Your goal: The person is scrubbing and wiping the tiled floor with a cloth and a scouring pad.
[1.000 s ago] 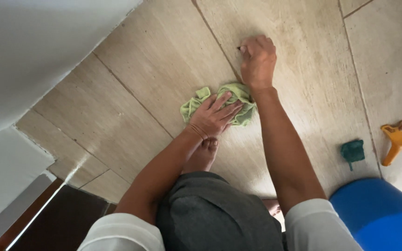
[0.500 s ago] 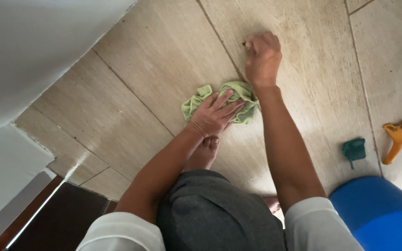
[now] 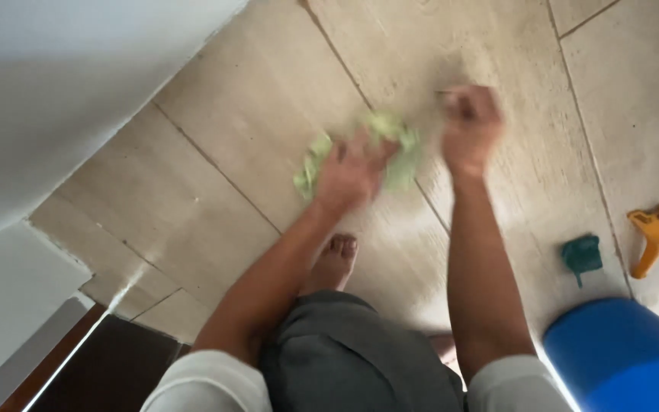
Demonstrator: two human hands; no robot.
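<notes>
Both hands are motion-blurred over a beige tiled floor (image 3: 253,99). My left hand (image 3: 352,174) presses on a crumpled light-green cloth (image 3: 398,152) that lies on the tiles and partly covers it. My right hand (image 3: 470,130) is a closed fist just to the right of the cloth, and a small thin object (image 3: 442,93) pokes out of its left side. What that object is cannot be made out. My bare foot (image 3: 335,262) shows between my arms, below the cloth.
A blue rounded container (image 3: 619,355) sits at the lower right. A small teal object (image 3: 581,254) and an orange plastic piece (image 3: 650,236) lie on the floor at the right. A white wall (image 3: 62,84) runs along the left, with dark wood (image 3: 101,374) at the bottom left.
My right fist has moved right and toward me. My left hand and the cloth have shifted slightly, and both hands are now blurred with motion.
</notes>
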